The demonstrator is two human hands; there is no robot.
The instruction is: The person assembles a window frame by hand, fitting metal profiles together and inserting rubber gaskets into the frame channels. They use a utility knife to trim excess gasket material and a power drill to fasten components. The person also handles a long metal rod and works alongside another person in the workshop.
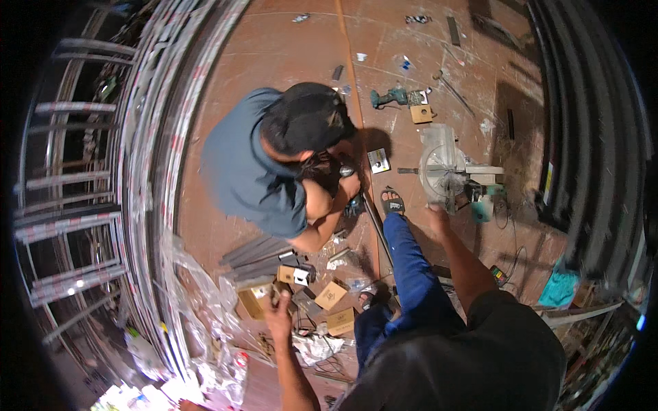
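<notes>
My left hand point(277, 316) is raised over the boxes at lower left, thumb and a finger apart, with nothing visible in it. Beside it are an open cardboard box point(252, 301) and closed brown boxes point(331, 295). My right hand point(436, 218) hangs near the lower edge of a miter saw point(433, 171). Its fingers are too small and foreshortened to read. A crouching co-worker point(253, 164) in a grey-blue shirt and black cap bends over a long dark bar point(375, 229), a hand point(349, 185) at a tool partly hidden there.
Long wrapped metal profiles point(181, 103) and ladder-like frames point(75, 178) line the left; dark corrugated panels point(593, 137) line the right. On the floor lie a teal power drill point(389, 98), a hammer point(452, 89), dark strips point(257, 250), plastic wrap point(205, 294) and a teal cloth point(558, 288).
</notes>
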